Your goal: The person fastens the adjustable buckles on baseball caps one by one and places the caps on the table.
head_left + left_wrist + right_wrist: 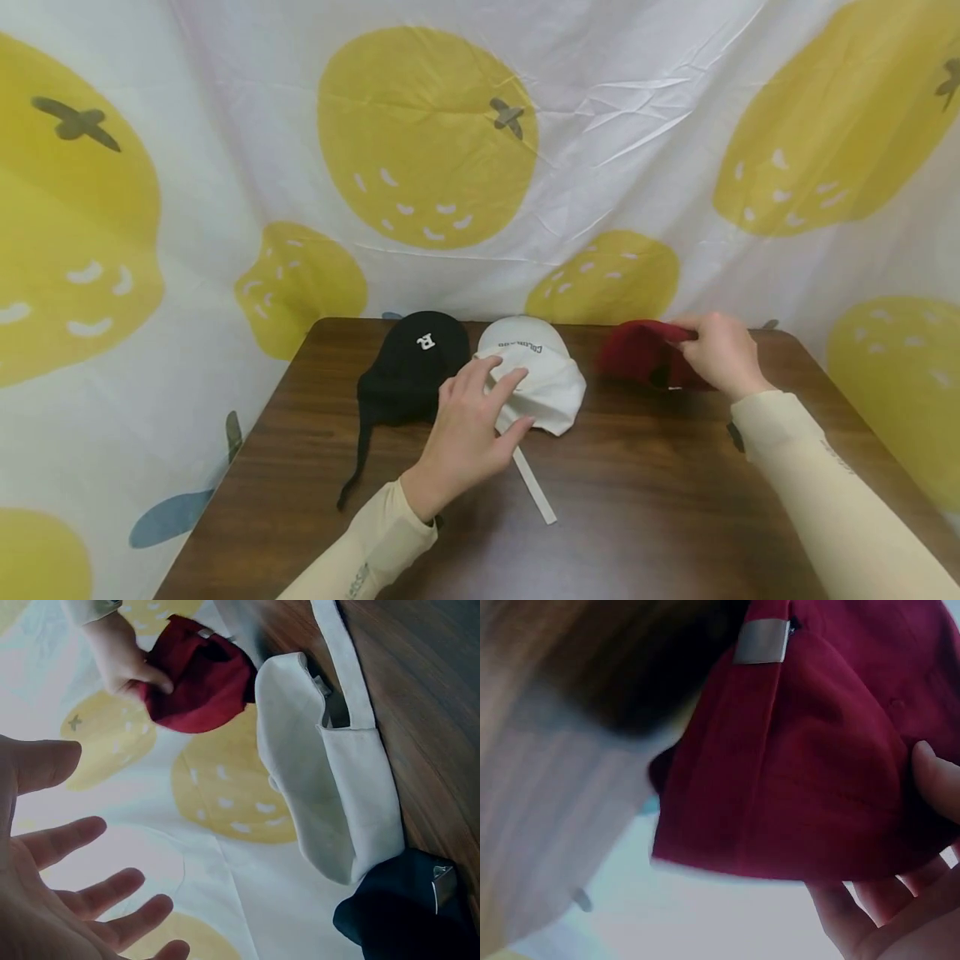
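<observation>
My right hand (722, 352) grips a dark red cap (637, 354) by its edge at the table's back right. In the right wrist view, the thumb lies on one side of the red cloth (817, 772) and the fingers on the other; a metal buckle (762, 641) shows on its strap. My left hand (468, 433) hovers with spread fingers in front of a white cap (551, 400) with dark lettering. The left wrist view shows nothing between those fingers. A black cap (412, 375) with a white R lies left of the white one.
All this is on a dark brown wooden table (637, 517). The white cap's strap (534, 487) trails toward the front, as does the black cap's strap (360, 454). Behind the table hangs a white cloth (600, 50) printed with yellow lemons.
</observation>
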The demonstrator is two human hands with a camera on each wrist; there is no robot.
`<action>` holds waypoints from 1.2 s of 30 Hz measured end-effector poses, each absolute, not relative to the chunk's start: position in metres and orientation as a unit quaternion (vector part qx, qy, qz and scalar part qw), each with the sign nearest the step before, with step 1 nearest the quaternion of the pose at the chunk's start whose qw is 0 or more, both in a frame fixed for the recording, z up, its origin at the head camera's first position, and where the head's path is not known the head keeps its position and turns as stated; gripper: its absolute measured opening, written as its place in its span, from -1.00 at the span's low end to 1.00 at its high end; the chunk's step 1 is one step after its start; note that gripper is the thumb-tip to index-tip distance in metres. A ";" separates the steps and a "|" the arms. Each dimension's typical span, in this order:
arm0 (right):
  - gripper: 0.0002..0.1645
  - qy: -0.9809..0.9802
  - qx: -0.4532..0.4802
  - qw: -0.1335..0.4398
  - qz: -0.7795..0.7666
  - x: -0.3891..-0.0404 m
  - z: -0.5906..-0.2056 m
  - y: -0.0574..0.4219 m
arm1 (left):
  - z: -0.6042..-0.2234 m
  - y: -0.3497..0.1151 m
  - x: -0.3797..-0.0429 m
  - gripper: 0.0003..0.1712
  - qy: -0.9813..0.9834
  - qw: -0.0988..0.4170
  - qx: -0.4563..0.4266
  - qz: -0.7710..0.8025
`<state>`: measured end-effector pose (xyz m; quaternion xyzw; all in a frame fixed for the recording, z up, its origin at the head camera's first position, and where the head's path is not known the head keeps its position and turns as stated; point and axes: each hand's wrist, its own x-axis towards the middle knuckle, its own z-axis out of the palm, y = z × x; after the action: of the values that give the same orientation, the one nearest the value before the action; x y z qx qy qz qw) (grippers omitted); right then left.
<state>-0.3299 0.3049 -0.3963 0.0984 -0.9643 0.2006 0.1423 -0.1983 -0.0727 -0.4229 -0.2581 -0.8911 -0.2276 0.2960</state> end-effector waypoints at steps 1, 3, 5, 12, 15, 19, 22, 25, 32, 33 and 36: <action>-0.60 -0.966 0.097 0.130 0.202 -0.330 -0.400 0.306 | -0.423 -0.073 -0.198 -0.39 -0.893 0.293 -0.255 -0.227; -0.53 -0.969 0.095 0.115 0.199 -0.329 -0.407 0.310 | -0.424 -0.073 -0.197 -0.39 -0.895 0.287 -0.252 -0.229; -0.45 -0.971 0.091 0.102 0.195 -0.329 -0.413 0.313 | -0.425 -0.073 -0.196 -0.39 -0.896 0.285 -0.250 -0.230; -0.46 -0.976 0.090 0.092 0.175 -0.335 -0.433 0.323 | -0.424 -0.075 -0.196 -0.39 -0.902 0.274 -0.247 -0.226; -0.49 -0.978 0.100 0.080 0.163 -0.338 -0.443 0.325 | -0.425 -0.076 -0.197 -0.40 -0.904 0.269 -0.243 -0.225; -0.53 -0.980 0.122 0.053 0.146 -0.339 -0.458 0.326 | -0.427 -0.077 -0.196 -0.41 -0.907 0.260 -0.240 -0.227; -0.55 -0.981 0.132 0.036 0.139 -0.336 -0.469 0.325 | -0.429 -0.078 -0.195 -0.41 -0.909 0.253 -0.239 -0.228; -0.55 -0.980 0.136 0.038 0.138 -0.333 -0.476 0.324 | -0.431 -0.080 -0.193 -0.41 -0.912 0.248 -0.237 -0.227; -0.55 -0.978 0.146 0.057 0.136 -0.332 -0.477 0.318 | -0.431 -0.084 -0.193 -0.43 -0.914 0.249 -0.232 -0.219; -0.55 -0.978 0.147 0.058 0.136 -0.333 -0.477 0.317 | -0.431 -0.084 -0.193 -0.43 -0.914 0.250 -0.232 -0.219; -0.53 -0.978 0.149 0.060 0.135 -0.336 -0.477 0.318 | -0.430 -0.084 -0.195 -0.44 -0.914 0.253 -0.231 -0.218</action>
<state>-0.3360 0.3176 -0.4775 0.1488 -0.9777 0.1352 0.0602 -0.1945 -0.0841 -0.4303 -0.2308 -0.9140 -0.2178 0.2530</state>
